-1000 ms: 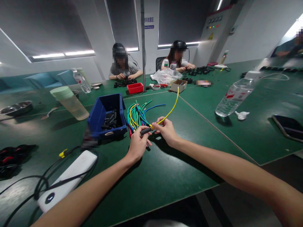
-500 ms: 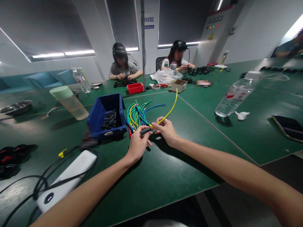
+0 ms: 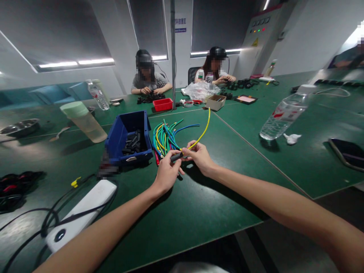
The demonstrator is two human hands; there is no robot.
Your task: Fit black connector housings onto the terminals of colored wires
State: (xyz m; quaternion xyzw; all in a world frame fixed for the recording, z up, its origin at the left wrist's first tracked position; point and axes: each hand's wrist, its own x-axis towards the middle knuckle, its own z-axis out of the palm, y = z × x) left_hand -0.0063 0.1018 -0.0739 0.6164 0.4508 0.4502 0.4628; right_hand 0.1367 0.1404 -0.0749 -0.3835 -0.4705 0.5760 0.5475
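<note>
A short black sleeve [image 3: 176, 156] sits on the end of a yellow wire [image 3: 201, 134], and both hands meet on it just above the green table [image 3: 199, 212]. The left hand [image 3: 166, 174] pinches the sleeve between thumb and fingertips, closed on it. The right hand [image 3: 199, 155] is closed on the wire right where it enters the sleeve, so the two hands nearly touch. From the right hand the wire rises up and away in a curve, its free end in the air.

Just beyond the hands lies a bundle of wires [image 3: 165, 136], green, blue, yellow and red, fanned on the table. Beside the bundle, ahead and left of the left hand, stands a blue bin [image 3: 125, 131] with more black sleeves [image 3: 132, 142] in it. Further left of the bin is a pale cup [image 3: 83, 121] lying tilted. Near the left forearm, a white box [image 3: 78, 214] with black cables [image 3: 42, 223] across it.

Well to the right of the right hand lies a water bottle [image 3: 284, 115] on its side, a scrap of white paper [image 3: 291, 138] just beside it, and a phone [image 3: 348, 151] at the table's edge.

Far ahead, across the table, two people sit working, a red tray [image 3: 162, 104] and a cardboard box [image 3: 215, 101] in front of them.
</note>
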